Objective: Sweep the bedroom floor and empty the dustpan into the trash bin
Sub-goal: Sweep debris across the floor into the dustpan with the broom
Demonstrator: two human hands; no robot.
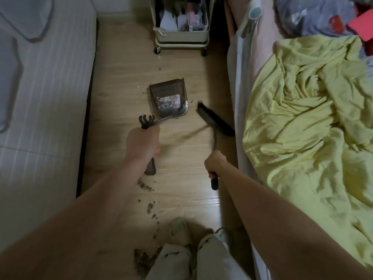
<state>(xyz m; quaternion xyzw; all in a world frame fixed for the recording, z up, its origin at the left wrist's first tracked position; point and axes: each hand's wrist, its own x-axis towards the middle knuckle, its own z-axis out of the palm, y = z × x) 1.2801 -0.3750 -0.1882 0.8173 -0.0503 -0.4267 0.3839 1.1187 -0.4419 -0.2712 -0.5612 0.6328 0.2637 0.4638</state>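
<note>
A dark brown dustpan [168, 98] stands on the wooden floor [121, 63] in the aisle between two beds, with light scraps inside it. My left hand [143, 143] grips its long handle, just below the comb-like teeth. My right hand [215, 163] grips the handle of a black broom [214, 119], whose bristle head rests on the floor right of the pan, against the bed's side. Trails of brown dirt [145, 185] lie on the floor nearer me, down to a pile beside my feet [179, 229].
A striped grey bed [44, 93] borders the aisle on the left. A bed with a crumpled yellow sheet [306, 122] borders it on the right. A white wheeled cart [181, 37] with bins stands at the aisle's far end.
</note>
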